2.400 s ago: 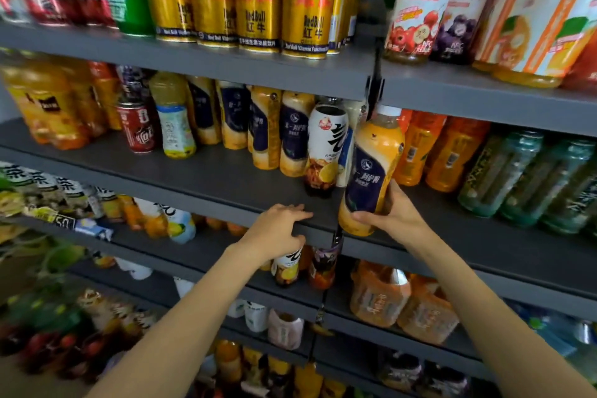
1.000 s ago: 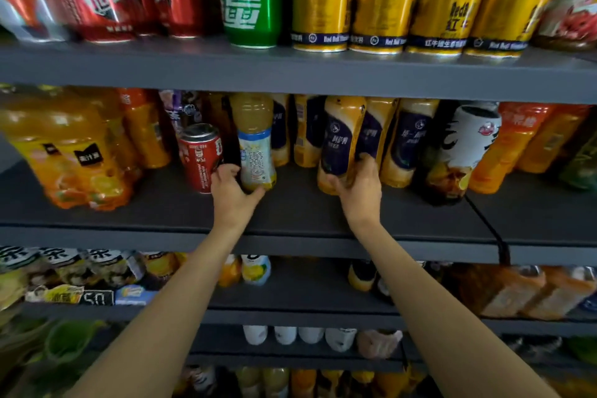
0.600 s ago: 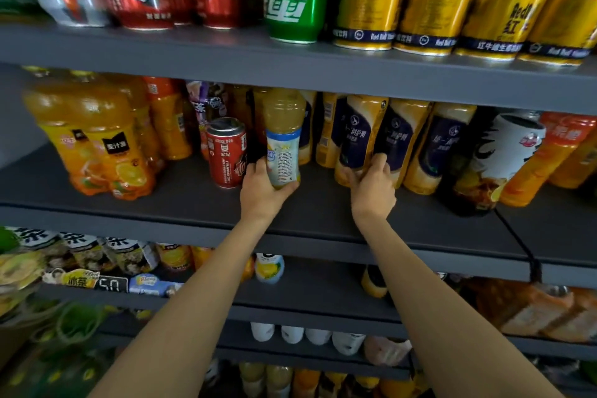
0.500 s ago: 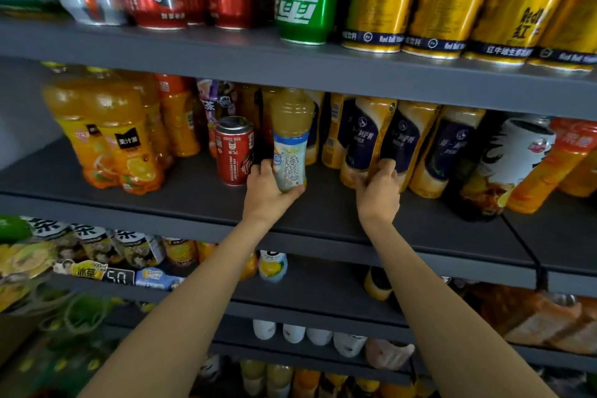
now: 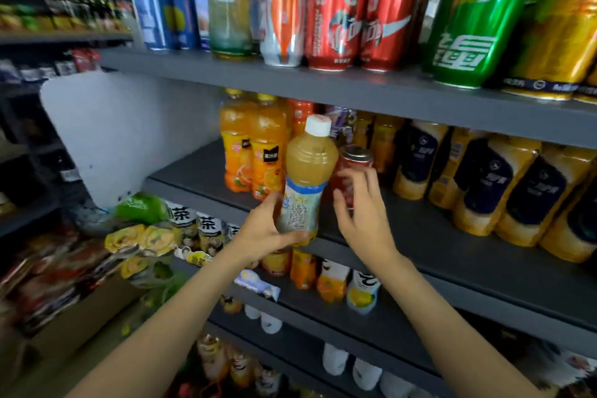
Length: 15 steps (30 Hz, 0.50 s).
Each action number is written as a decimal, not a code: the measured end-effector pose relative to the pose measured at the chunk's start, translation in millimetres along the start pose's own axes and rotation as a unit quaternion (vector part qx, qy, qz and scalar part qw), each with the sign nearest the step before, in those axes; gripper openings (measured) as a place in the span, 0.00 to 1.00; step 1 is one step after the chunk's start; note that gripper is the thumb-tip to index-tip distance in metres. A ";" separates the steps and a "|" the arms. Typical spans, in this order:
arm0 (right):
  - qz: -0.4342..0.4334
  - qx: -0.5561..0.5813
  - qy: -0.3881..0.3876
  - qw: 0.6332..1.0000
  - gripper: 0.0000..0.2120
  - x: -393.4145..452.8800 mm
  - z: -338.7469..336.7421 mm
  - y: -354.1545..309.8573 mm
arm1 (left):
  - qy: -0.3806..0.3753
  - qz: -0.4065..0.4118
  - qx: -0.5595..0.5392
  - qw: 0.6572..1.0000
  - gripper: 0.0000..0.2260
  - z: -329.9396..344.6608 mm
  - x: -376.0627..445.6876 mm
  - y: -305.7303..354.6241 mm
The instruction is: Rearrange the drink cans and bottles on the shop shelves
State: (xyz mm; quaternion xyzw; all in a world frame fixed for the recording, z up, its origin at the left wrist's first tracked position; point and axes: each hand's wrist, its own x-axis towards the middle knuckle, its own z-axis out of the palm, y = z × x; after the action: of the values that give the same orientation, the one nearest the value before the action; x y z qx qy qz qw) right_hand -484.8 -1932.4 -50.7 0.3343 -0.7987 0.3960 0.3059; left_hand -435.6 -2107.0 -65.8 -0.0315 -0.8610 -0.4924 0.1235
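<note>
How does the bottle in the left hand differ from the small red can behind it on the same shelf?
The white-capped bottle is taller than the small red can. The bottle is clear plastic showing pale yellow drink; the can is opaque red metal with a silver top. The left hand grips the bottle, tilted, off the grey shelf; the can stands upright, and the open right hand is in front of it. Both are single drinks.

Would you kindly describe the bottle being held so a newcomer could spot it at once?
Find the middle grey shelf, below the row of cans. At its front edge the left hand grips a pale yellow juice bottle. Unlike the orange bottles behind it, it has a white cap and a blue-edged label.
</note>
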 end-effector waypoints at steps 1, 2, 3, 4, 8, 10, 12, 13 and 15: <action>-0.006 0.010 -0.003 1.000 0.13 5.9 15.2 -8.8 | 0.003 -0.002 -0.002 1.000 0.31 -17.0 -3.9 -8.5; -0.008 0.019 -0.004 1.000 0.13 10.4 31.1 -16.9 | 0.005 -0.004 -0.005 1.000 0.31 -34.3 -8.0 -17.2; -0.008 0.027 -0.001 1.000 0.13 13.6 48.0 -24.1 | 0.007 -0.012 -0.004 1.000 0.30 -52.0 -11.4 -27.6; -0.010 0.034 0.005 0.999 0.13 16.4 65.8 -31.3 | 0.016 -0.018 -0.002 1.000 0.29 -70.1 -13.9 -37.8; -0.009 0.019 0.046 0.999 0.11 29.1 136.6 -63.3 | 0.038 -0.032 -0.006 0.999 0.25 -141.4 -10.1 -76.5; -0.004 0.011 0.045 0.999 0.11 37.3 165.7 -81.5 | 0.056 -0.032 -0.002 0.998 0.26 -167.6 -1.6 -90.3; -0.002 0.014 0.031 0.999 0.12 46.2 190.0 -97.6 | 0.083 -0.024 0.014 0.996 0.26 -185.2 12.6 -100.2; 0.005 0.022 0.016 1.000 0.13 50.7 201.1 -103.4 | 0.096 -0.020 0.027 0.995 0.25 -191.2 21.9 -105.0; 0.039 0.036 -0.029 0.998 0.15 58.9 221.3 -109.9 | 0.106 -0.028 0.046 0.993 0.25 -197.4 39.5 -112.2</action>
State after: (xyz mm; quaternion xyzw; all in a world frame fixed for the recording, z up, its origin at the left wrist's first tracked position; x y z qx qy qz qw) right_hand -483.7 -2185.7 -69.8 0.3247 -0.8047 0.4269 0.2546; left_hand -457.7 -2336.1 -54.8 0.0504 -0.8655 -0.4556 0.2019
